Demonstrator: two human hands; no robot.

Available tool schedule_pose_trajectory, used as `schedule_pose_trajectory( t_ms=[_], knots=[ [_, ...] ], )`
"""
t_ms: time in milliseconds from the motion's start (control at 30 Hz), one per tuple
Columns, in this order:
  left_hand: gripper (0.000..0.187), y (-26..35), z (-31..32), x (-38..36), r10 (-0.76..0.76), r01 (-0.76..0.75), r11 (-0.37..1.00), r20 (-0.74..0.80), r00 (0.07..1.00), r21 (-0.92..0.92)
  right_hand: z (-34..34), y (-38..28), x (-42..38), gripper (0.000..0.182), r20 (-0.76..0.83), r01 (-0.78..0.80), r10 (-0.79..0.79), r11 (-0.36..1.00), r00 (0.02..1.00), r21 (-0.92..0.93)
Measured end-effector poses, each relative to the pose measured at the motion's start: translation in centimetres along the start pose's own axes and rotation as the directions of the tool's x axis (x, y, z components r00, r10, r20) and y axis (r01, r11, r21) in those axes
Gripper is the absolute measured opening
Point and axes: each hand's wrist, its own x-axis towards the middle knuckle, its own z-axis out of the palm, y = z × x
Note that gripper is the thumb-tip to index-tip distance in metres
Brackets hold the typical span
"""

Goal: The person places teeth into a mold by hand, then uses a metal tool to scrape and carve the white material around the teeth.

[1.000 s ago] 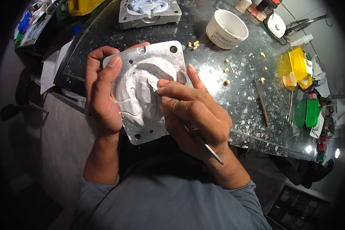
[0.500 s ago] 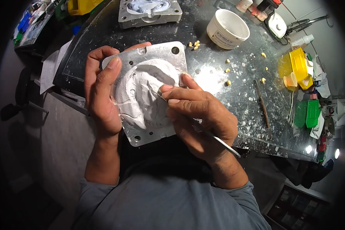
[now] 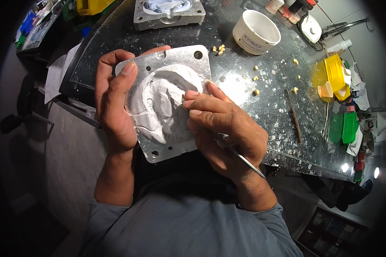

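Note:
My left hand (image 3: 115, 100) grips the left edge of a metal denture flask half (image 3: 185, 55), thumb on its face and fingers behind. White plaster (image 3: 152, 92) fills the flask, shaped in a horseshoe-like arch with a hollow at the top. My right hand (image 3: 227, 124) is closed pen-style around a thin metal carving tool (image 3: 245, 161), whose shaft sticks out toward my wrist. The tool's working end is hidden at my fingertips, close to the middle of the plaster. One right finger rests by the flask's right edge.
Another flask half (image 3: 169, 20) sits at the table's back. Near it stand a white tub (image 3: 256, 32) and several small yellowish pieces (image 3: 221, 49). A dark, slim tool (image 3: 293, 115) lies to the right, before yellow bins (image 3: 333, 70) and a green bin (image 3: 350, 127).
The tool's rear end has swung slightly up and left as my right hand shifts a little. The flask stays in my left hand, nearly unmoved.

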Motion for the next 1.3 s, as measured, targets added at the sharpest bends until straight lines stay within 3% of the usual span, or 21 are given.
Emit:
schedule_pose_trajectory(
  t_ms=[767,1300],
  knots=[
    [0.031,0.5,0.7,0.0,-0.03,0.031,0.999,0.031,0.999,-0.04,-1.2,0.0,0.6,0.019,0.085,-0.036,0.032,0.998,0.996,0.048],
    [0.029,0.4,0.7,-0.1,-0.024,0.025,0.999,0.025,0.999,-0.039,-1.0,0.2,-0.3,0.021,0.053,0.002,-0.004,0.999,0.999,0.049]
  ],
)
